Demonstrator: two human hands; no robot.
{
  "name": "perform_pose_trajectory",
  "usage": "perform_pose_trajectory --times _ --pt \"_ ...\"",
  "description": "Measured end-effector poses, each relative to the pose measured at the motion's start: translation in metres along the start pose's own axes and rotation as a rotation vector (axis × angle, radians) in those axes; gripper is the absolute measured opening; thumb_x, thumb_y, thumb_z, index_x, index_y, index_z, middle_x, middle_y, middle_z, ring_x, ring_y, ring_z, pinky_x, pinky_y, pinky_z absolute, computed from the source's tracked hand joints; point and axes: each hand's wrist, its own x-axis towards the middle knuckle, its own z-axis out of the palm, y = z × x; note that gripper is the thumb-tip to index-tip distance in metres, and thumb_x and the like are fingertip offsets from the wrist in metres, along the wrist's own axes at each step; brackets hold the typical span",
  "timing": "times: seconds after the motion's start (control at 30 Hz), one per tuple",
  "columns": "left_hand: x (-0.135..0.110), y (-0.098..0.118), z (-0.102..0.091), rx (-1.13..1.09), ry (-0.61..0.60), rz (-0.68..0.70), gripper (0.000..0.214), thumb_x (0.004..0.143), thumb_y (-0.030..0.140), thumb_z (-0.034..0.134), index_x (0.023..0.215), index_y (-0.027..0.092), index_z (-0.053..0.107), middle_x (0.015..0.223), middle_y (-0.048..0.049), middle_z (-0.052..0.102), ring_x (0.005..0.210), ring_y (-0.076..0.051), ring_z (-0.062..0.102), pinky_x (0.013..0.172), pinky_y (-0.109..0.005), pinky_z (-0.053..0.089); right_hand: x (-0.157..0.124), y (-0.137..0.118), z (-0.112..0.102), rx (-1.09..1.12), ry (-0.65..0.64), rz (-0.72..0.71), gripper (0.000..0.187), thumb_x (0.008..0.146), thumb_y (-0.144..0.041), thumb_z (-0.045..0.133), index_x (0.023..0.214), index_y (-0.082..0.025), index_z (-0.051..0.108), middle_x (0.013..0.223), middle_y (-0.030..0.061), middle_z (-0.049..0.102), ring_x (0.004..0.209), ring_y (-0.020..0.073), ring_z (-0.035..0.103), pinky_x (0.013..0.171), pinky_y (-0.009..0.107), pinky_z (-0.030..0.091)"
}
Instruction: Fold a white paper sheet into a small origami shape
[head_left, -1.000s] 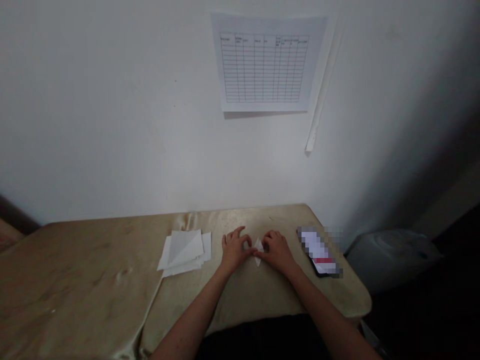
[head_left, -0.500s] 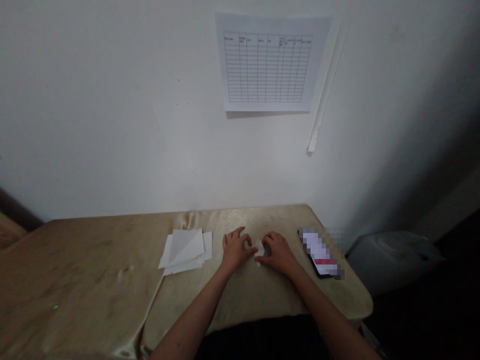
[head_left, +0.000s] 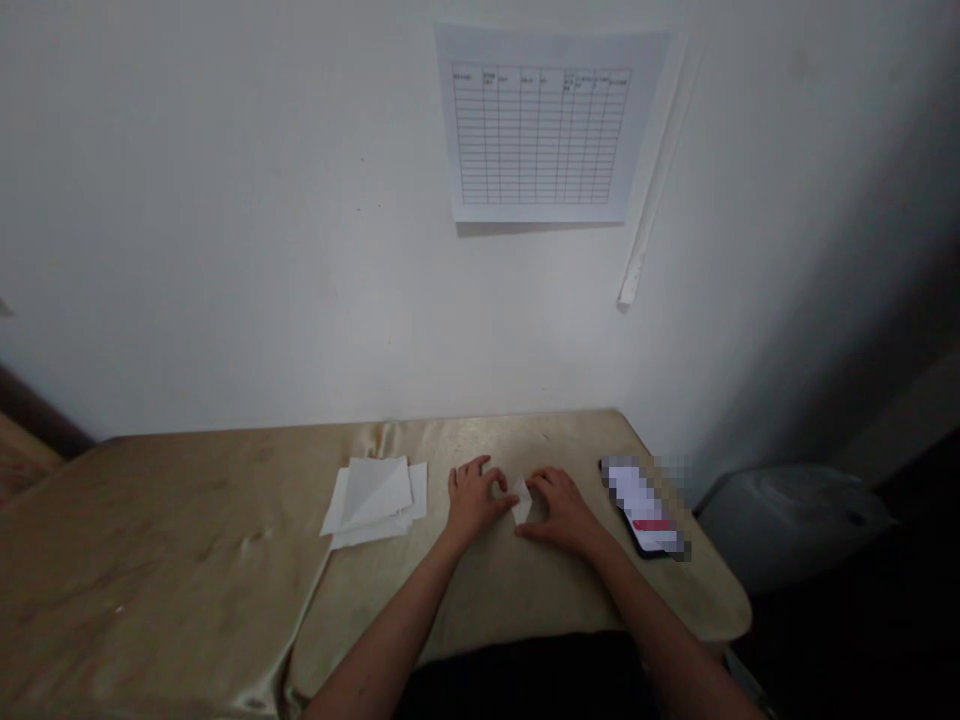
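A small piece of folded white paper (head_left: 522,504) lies between my hands on the cloth-covered table. My left hand (head_left: 474,498) has its thumb on the paper's left side, with the index finger curled and the other fingers partly raised. From the right, my right hand (head_left: 561,510) holds the paper between thumb and index finger, the thumb at its near end and the index finger at its far end. The paper's right edge is partly hidden by the fingers. Left of my left hand lies a loose stack of white paper sheets (head_left: 379,495).
A phone (head_left: 643,508) with a lit, blurred screen lies to the right. The table (head_left: 187,540), under a shiny gold cloth, meets the white wall. A printed chart (head_left: 538,140) hangs there. Beyond the right table edge stands a pale plastic container (head_left: 787,525).
My right thumb has shifted down and away from the left thumb, so more of the folded paper shows. The left hand keeps almost the same pose. The whole view has shifted slightly.
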Motion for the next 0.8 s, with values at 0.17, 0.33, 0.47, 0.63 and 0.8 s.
perform_pose_trajectory --times 0.17,0.33,0.47,0.63,0.8 --pt "-0.002 0.003 -0.003 0.002 -0.015 0.003 0.024 0.079 0.043 0.077 0.099 0.031 0.072 0.149 -0.0038 0.049 0.14 -0.031 0.039 0.12 -0.058 0.014 -0.002 0.0 0.001 0.048 0.04 0.023 0.086 0.054 -0.044 0.092 0.129 -0.021 0.056 0.129 0.0098 0.056 0.127 0.0313 0.047 0.115 0.047 0.032" --pt "-0.005 0.006 -0.003 0.019 -0.004 0.005 0.019 0.084 0.04 0.072 0.101 0.03 0.072 0.147 -0.0048 0.05 0.139 -0.03 0.041 0.12 -0.058 0.015 -0.002 -0.002 -0.001 0.124 0.106 0.024 0.062 0.071 -0.039 0.084 0.126 -0.023 0.058 0.124 0.0086 0.057 0.122 0.0278 0.05 0.11 0.044 0.039" --pt "-0.006 0.007 -0.002 0.035 0.016 0.016 0.019 0.086 0.039 0.069 0.102 0.028 0.07 0.146 -0.0067 0.05 0.138 -0.03 0.041 0.119 -0.06 0.015 -0.003 -0.006 -0.002 0.083 0.103 -0.043 0.025 0.082 -0.029 0.075 0.106 -0.026 0.07 0.116 0.0063 0.058 0.114 0.0236 0.054 0.104 0.039 0.043" --pt "-0.007 0.007 -0.002 0.047 0.028 0.048 0.018 0.089 0.038 0.066 0.104 0.028 0.07 0.145 -0.0072 0.051 0.137 -0.03 0.042 0.119 -0.059 0.016 -0.002 -0.012 -0.004 -0.055 0.059 -0.057 0.014 0.085 -0.033 0.075 0.098 -0.031 0.076 0.112 0.0048 0.06 0.112 0.0233 0.053 0.103 0.04 0.039" --pt "-0.008 0.008 -0.005 0.033 0.033 0.043 0.014 0.09 0.035 0.065 0.101 0.029 0.072 0.147 -0.0042 0.05 0.136 -0.03 0.042 0.119 -0.056 0.019 -0.002 -0.015 -0.006 -0.117 0.087 0.013 0.022 0.08 -0.043 0.079 0.099 -0.032 0.076 0.112 0.0048 0.061 0.113 0.025 0.053 0.106 0.044 0.034"
